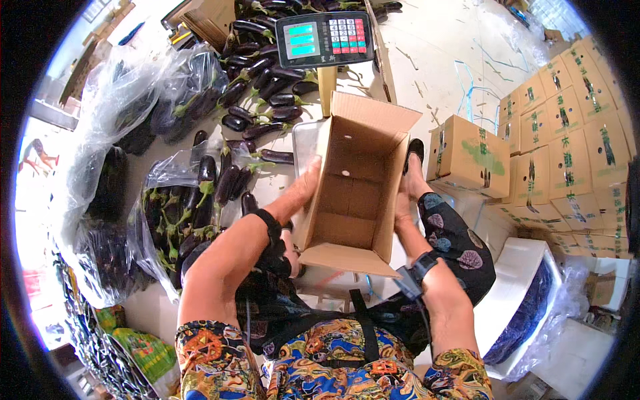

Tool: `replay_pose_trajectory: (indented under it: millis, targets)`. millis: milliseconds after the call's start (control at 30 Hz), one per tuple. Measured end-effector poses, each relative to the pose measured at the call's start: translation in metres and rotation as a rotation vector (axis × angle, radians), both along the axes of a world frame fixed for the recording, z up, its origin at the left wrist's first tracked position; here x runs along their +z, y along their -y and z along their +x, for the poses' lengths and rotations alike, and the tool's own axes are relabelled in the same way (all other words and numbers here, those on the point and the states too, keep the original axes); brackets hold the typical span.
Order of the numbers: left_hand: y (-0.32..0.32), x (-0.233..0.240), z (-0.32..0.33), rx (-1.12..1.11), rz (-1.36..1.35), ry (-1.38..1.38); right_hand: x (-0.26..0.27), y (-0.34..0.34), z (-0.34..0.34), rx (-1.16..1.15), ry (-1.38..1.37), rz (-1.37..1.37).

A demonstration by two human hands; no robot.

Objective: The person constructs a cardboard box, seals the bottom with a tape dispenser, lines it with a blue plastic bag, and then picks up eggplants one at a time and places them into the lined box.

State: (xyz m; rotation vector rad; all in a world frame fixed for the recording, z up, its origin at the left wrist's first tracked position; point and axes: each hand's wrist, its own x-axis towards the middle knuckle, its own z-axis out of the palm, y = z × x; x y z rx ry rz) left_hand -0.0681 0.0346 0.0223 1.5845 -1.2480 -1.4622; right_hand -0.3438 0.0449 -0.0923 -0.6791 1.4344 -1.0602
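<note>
Between my hands is an open, empty cardboard box (360, 200), its near and far end flaps spread outward. My left hand (311, 179) grips the box's left wall, thumb near the upper edge. On the opposite side my right hand (401, 209) holds the right wall; its fingers are mostly hidden by the cardboard. Beneath and behind the box shows the pale platform (306, 137) of an electronic scale. Its lit display and keypad (324, 40) stand on a post beyond the box's far flap. Loose eggplants (272, 115) lie left of the box.
A plastic bag of eggplants (175, 215) stands on the left beside larger wrapped eggplants (112, 185). Stacked cartons (560, 125) rise at right, with one separate taped carton (470, 155) before them. A white foam box (517, 300) sits low right. Blue strapping (467, 85) lies on the floor.
</note>
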Motion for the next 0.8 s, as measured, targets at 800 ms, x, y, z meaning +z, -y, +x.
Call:
replay_pose_trajectory:
  millis: [800]
  targets:
    - [0.024, 0.111, 0.072, -0.244, -0.129, 0.294, 0.269, -0.128, -0.182, 0.476, -0.82, -0.309]
